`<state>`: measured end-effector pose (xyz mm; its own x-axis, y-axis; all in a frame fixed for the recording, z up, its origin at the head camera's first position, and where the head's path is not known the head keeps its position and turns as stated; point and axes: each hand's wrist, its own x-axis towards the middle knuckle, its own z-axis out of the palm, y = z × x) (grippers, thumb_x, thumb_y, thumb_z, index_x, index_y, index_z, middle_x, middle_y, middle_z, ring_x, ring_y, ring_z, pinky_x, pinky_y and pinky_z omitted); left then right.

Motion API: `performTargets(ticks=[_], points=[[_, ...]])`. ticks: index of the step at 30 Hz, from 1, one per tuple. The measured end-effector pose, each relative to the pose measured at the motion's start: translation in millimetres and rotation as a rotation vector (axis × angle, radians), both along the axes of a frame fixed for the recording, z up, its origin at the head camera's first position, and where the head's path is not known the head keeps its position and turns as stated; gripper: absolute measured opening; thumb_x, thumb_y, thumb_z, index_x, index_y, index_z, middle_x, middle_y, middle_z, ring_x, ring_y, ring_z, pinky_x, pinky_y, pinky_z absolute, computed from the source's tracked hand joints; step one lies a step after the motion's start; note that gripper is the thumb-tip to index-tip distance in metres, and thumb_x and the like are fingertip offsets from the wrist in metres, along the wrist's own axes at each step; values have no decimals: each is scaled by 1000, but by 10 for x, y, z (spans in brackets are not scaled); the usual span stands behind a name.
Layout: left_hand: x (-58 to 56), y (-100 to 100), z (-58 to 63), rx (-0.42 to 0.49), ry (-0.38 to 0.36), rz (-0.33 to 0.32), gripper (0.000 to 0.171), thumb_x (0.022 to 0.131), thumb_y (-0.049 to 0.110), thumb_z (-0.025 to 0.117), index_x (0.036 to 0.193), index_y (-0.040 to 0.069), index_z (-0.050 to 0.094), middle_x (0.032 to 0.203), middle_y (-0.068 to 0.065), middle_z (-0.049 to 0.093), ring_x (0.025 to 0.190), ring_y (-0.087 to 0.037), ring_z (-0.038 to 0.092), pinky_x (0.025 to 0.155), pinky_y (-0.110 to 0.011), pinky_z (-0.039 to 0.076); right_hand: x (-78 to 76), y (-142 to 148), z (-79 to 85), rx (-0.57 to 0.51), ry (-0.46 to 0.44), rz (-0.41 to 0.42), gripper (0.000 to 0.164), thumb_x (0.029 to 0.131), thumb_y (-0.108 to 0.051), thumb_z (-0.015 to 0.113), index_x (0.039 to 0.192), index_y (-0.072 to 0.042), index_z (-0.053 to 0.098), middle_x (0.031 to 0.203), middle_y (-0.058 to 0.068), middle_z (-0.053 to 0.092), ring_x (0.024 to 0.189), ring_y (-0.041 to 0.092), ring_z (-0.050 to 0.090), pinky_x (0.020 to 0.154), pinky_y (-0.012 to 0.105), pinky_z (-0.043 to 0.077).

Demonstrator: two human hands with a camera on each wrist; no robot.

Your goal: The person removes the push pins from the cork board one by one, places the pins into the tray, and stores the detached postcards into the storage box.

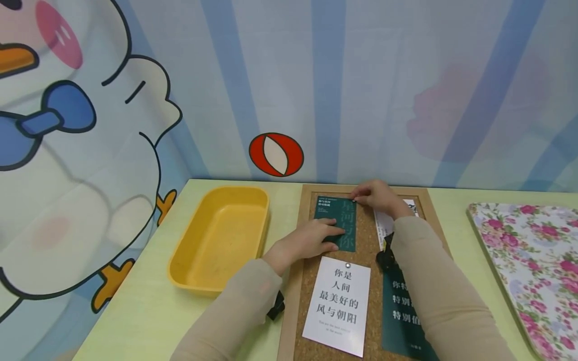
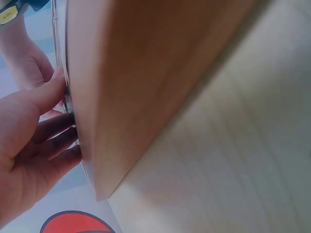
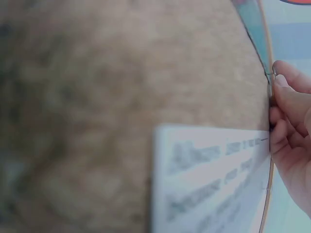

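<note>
My left hand (image 1: 309, 239) rests on the small green card (image 1: 336, 208) with fingers loose and spread, I think so it won't slide. My right hand (image 1: 378, 197) pinches what looks like a tiny pin (image 1: 353, 201) at its top right corner. The card lies on the cork board (image 1: 365, 235), just past the white card (image 1: 336, 306), which a silver pin (image 1: 347, 265) seems to hold there.

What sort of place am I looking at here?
Probably a tabletop workspace in a playfully decorated room, perhaps staged: a pale-yellow flat-topped table sits before a light-blue striped cartoon backdrop, with a wood-framed brown cork board on it.
</note>
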<state>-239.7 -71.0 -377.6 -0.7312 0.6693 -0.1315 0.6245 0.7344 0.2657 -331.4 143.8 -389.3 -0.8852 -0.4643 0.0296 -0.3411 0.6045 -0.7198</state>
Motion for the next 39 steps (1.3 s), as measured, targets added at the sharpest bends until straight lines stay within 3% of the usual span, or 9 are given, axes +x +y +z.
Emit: performTargets(ticks=[5,10,16,22,28,31,34,36,39], points=[[-3,4,-6,-3,0,-1,44,92,28,58,134,14,52,142,-12,41,130,-24,40,102,-34,36,1,11,19,-28,-70,-82,24,92,-12,59,108,5,63,99,18,62,89,28,55,79,41,46],[-9,3,-27,-8,1,-2,44,92,28,58,134,14,52,142,-12,41,130,-24,40,102,-34,37,-19,-56,47,61,-92,-124,23,86,-21,69,89,1,65,82,8,61,70,19,50,64,31,43],[-1,11,-26,-1,-11,-13,45,93,27,57,134,13,51,142,-13,41,130,-24,40,102,-34,37,-43,-87,80,160,-31,-54,16,86,-13,67,85,2,65,78,9,61,66,17,49,61,30,42],[10,8,-19,-9,-16,-1,45,93,26,58,135,14,51,143,-13,40,129,-25,40,101,-34,37,-40,-80,93,173,41,61,9,88,-2,61,88,7,63,79,13,61,68,20,50,64,35,44],[14,14,-24,-14,-16,4,45,92,26,58,135,14,51,143,-13,39,130,-24,40,101,-34,37,-59,-85,75,178,69,101,9,89,5,55,91,8,63,84,17,62,72,23,50,67,36,44],[22,17,-21,-15,-19,6,45,92,26,58,135,14,51,143,-12,39,130,-25,39,101,-34,37,-71,-75,60,144,28,75,16,91,7,49,97,9,64,93,20,63,80,26,54,72,39,46],[25,17,-14,-15,-25,6,45,92,26,58,135,14,51,144,-13,38,130,-25,39,101,-34,37,-72,-71,55,99,-19,-5,16,93,-1,51,100,9,63,94,19,62,82,26,55,73,39,46],[25,15,-1,-14,-31,6,46,92,26,57,136,14,50,144,-13,38,130,-25,39,101,-33,37,-65,-84,68,90,-32,-69,18,92,-11,57,93,6,63,84,14,61,74,23,54,66,37,46],[22,4,22,-13,-33,5,46,92,26,57,136,13,50,144,-14,37,131,-25,38,101,-33,37,-56,-125,101,116,-43,-124,30,89,-24,64,69,-3,58,59,2,47,52,15,40,51,30,36]])
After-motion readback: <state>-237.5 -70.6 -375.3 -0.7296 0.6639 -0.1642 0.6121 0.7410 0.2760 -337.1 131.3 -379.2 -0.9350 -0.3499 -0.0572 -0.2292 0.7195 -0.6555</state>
